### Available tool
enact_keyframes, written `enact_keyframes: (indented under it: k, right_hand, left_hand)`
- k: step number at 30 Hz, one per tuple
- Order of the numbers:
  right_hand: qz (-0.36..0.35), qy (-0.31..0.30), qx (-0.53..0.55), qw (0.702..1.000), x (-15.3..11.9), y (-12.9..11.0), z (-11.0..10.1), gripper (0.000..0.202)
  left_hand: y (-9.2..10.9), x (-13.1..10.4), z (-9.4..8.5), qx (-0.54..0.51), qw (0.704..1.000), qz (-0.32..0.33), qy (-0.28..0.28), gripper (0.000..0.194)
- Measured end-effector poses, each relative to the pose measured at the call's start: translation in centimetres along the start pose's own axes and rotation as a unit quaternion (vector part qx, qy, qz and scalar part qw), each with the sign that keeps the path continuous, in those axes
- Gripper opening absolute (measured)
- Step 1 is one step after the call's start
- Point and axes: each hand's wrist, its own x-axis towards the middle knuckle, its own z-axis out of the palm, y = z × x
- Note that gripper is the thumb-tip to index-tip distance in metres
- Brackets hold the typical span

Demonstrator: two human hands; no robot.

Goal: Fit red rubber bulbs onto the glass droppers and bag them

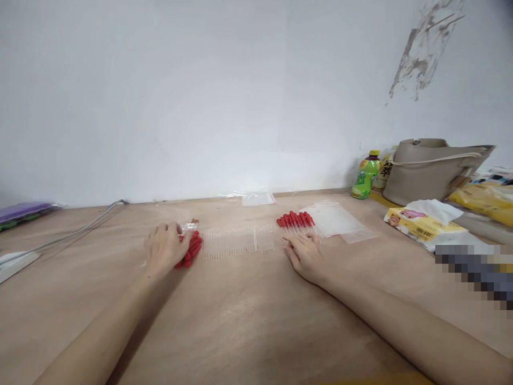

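At left, the left hand (162,247) lies over the near side of a pile of loose red bulbs (194,246) on the tabletop (240,315). Its fingers are bent; whether they grip a bulb cannot be told. Beside the pile, clear slender tubes (236,241) lie side by side in a row, unbulbed. Further right, red-topped droppers (296,220) lie grouped, the right hand (308,258) over their stems, thumb set apart; any pinch there cannot be confirmed. Clear plastic bags (339,220) lie just beyond.

Judged step: fitting bulbs to tubes, partly done. Next move would call for isolating one bulb and one tube, then aligning their ends.

Not determinable: the left fingertips, the covered stem ends, an exact tube count.
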Motion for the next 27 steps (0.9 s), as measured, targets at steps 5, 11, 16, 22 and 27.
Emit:
enact_keyframes:
  k: [5,11,16,22,27]
  right_hand:
    - [0.012,-0.013,0.025,1.000,-0.1,-0.1,0.3,0.022]
    - [0.002,-0.022,0.041,0.999,-0.3,-0.4,0.5,0.021]
    - [-0.004,-0.016,0.074,0.997,-0.2,-0.1,0.7,0.020]
    - [-0.007,0.008,0.117,0.993,-0.1,-0.2,0.8,0.024]
    - [-0.071,-0.011,0.122,0.990,-0.3,-0.6,0.5,0.024]
  left_hand:
    - [-0.6,0.2,-0.4,0.046,0.995,-0.028,-0.089,0.050]
    - [-0.3,-0.1,-0.3,0.102,0.992,-0.005,-0.070,0.041]
    - [1.4,-0.7,-1.1,0.084,0.993,0.075,0.028,0.034]
    - [8.3,-5.5,-0.3,-0.267,0.922,0.266,-0.088,0.022]
    - [9.7,-7.4,0.8,-0.392,0.860,0.297,-0.137,0.017]
